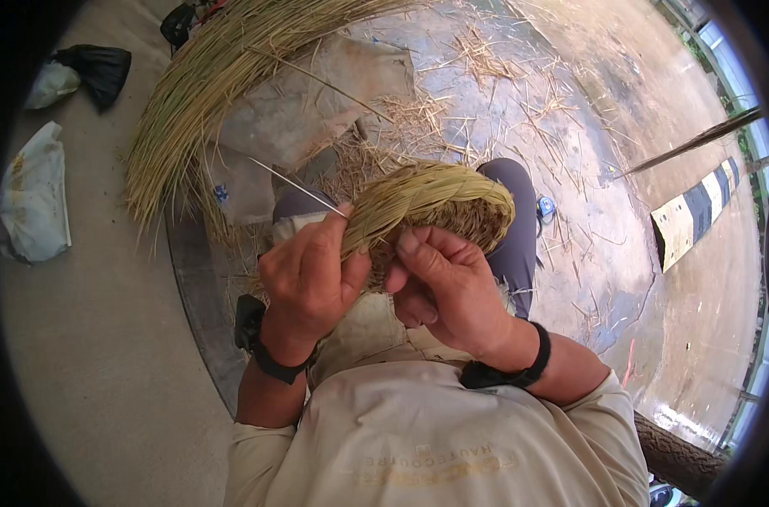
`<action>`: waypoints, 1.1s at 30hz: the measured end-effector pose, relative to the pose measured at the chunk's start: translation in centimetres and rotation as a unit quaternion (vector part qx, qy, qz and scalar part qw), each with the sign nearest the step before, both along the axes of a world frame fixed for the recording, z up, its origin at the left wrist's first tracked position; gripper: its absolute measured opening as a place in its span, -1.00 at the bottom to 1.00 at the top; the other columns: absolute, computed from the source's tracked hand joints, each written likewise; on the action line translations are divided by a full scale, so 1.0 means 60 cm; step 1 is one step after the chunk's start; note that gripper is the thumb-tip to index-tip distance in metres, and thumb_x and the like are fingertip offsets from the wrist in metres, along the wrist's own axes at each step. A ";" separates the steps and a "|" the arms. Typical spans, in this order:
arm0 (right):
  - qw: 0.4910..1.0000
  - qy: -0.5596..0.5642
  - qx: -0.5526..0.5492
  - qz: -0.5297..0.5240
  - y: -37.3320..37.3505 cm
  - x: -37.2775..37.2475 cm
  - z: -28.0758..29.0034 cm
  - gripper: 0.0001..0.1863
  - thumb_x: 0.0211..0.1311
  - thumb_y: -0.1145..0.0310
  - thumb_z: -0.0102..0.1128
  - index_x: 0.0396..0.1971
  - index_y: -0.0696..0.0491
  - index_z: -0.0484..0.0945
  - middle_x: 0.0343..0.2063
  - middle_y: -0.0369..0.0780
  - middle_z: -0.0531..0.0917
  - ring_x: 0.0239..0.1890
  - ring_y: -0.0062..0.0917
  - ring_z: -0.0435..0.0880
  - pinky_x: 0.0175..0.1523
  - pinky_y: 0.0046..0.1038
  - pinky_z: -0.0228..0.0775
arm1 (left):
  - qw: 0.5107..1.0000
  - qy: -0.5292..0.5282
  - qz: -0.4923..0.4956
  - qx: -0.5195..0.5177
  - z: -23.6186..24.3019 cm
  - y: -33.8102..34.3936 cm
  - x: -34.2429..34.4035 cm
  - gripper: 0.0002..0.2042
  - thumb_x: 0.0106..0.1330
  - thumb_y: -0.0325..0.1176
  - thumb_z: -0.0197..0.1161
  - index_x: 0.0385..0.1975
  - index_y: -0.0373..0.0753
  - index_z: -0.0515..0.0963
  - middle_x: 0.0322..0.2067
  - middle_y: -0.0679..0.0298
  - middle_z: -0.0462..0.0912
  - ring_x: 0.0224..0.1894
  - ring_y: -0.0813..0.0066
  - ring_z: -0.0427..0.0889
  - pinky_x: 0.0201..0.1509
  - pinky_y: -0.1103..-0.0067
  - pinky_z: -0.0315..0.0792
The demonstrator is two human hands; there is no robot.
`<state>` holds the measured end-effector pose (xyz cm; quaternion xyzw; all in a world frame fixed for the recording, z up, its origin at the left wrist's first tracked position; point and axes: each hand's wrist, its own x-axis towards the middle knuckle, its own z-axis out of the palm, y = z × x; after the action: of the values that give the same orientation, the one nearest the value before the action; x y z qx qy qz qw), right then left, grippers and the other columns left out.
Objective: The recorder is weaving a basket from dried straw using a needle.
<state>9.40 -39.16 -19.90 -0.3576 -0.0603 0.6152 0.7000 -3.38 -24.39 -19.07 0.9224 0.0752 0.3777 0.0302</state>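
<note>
A round woven straw piece (435, 194), coiled and greenish yellow with a braided rim, rests tilted over my lap between my knees. My left hand (310, 266) is closed on its left edge, thumb on the near side. A thin pale needle-like rod (295, 182) sticks out toward the far left from beside the left fingertips; its other end is hidden. My right hand (452, 283) is closed in a pinch at the near edge of the straw piece. What lies between its thumb and forefinger is too small to make out.
A large bundle of long straw (207, 110) curves across the far left. Loose straw bits (477, 59) litter the ground sheet. White bag (38, 194) and black bag (97, 72) lie at left. A striped barrier (697, 215) and slanting pole (689, 139) stand at right.
</note>
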 end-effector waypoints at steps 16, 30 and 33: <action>0.999 -0.042 0.013 -0.013 -0.032 0.034 0.000 -0.82 0.47 0.35 0.24 -0.09 0.13 0.63 -0.33 -0.20 0.74 -0.62 -0.71 0.51 -0.56 -0.59 0.38 | 0.999 -0.018 0.029 -0.033 -0.001 0.013 0.003 -0.65 0.23 -0.47 0.33 0.00 -0.45 0.55 -0.45 0.12 0.62 -0.51 0.18 0.65 -0.45 0.38 0.55; 0.911 -0.409 0.001 -0.048 -0.115 0.115 0.071 -0.77 0.49 0.42 0.17 0.01 0.20 0.62 -0.29 -0.29 0.70 -0.34 -0.72 0.65 -0.23 -0.62 0.54 | 0.998 0.036 0.003 -0.044 0.024 0.041 -0.010 -0.67 0.24 -0.42 0.35 0.00 -0.34 0.57 -0.34 0.10 0.67 -0.38 0.09 0.70 -0.36 0.33 0.57; 0.830 -0.543 -0.083 -0.101 -0.083 0.173 0.117 -0.80 0.47 0.46 0.19 -0.06 0.25 0.66 -0.30 -0.28 0.72 -0.30 -0.69 0.67 -0.18 -0.61 0.54 | 0.987 0.139 -0.057 -0.058 0.045 0.050 -0.011 -0.68 0.20 -0.39 0.39 -0.05 -0.25 0.59 -0.40 0.18 0.64 -0.42 0.14 0.67 -0.41 0.32 0.54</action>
<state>19.78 -44.16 -12.87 -0.6946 -0.3428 0.2507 0.5807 -4.05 -21.38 -16.36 0.9653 0.0473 0.2386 0.0946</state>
